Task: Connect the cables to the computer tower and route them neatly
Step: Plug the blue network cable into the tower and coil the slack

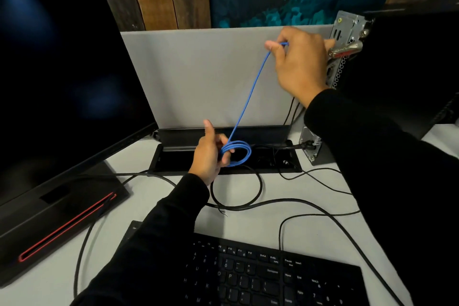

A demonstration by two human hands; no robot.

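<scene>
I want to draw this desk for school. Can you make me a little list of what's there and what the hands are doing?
left hand: holds the coiled part of the blue cable
right hand: pinches the blue cable's upper end, close to the back of the computer tower
blue cable: runs up from the coil to the right hand
monitor: on the left, screen dark
keyboard: black, nearest the camera
black cables: loose on the desk
cable box: open, set into the desk behind the left hand
</scene>
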